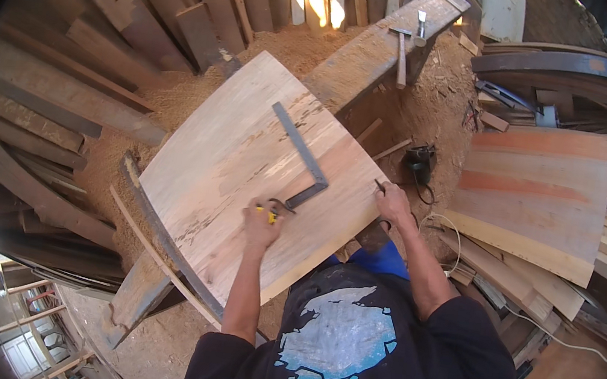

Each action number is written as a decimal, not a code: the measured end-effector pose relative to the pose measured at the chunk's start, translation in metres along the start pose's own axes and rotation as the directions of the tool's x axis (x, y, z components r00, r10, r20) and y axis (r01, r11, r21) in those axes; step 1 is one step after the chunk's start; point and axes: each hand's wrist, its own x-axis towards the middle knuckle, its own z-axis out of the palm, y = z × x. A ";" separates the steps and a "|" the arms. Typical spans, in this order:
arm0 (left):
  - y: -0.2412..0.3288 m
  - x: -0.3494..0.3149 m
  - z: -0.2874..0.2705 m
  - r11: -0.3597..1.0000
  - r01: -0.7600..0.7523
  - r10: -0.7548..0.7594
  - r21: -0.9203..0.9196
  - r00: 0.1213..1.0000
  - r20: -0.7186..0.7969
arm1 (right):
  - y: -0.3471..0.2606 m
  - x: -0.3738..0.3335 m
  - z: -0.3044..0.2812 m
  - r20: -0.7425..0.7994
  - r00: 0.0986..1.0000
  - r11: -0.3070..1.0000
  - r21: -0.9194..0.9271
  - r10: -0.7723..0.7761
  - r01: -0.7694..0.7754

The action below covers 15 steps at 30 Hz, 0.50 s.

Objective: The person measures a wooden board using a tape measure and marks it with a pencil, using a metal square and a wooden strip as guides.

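So the pale wooden panel [228, 154] sits mid-view across a sawdusty beam [353, 63], metal square [300, 145] lying on top. Toward the panel's 6 o'clock, the left hand [262, 231] is curled round a small yellow-and-black tool [268, 216]; at its 3, the right hand [395, 204] pinches a thin dark stick [380, 186]. Hammer's [402, 61] up at 1 o'clock.

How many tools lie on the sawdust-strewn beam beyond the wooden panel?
2: a hammer, its handle overhanging the beam, and a short metal-ended tool just to its right. More may be hidden where the wooden panel covers the beam.
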 end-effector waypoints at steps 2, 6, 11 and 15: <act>-0.032 0.007 0.006 0.987 0.162 -0.160 0.010 0.980 -0.118 | 0.019 0.014 -0.016 -0.024 1.000 1.000 0.022 0.019 -0.019; -0.058 0.010 0.004 0.839 0.543 -0.529 -0.014 0.810 -0.252 | 0.041 0.041 -0.047 -0.060 0.998 0.999 0.041 0.033 -0.030; -0.026 -0.005 0.023 0.716 0.698 -0.645 -0.005 0.659 -0.387 | 0.027 0.073 -0.067 -0.008 0.998 0.998 0.022 -0.055 0.055; -0.022 -0.035 0.025 0.711 0.702 -0.664 -0.038 0.653 -0.363 | -0.029 0.074 -0.071 0.192 0.965 0.977 -0.077 -0.179 0.197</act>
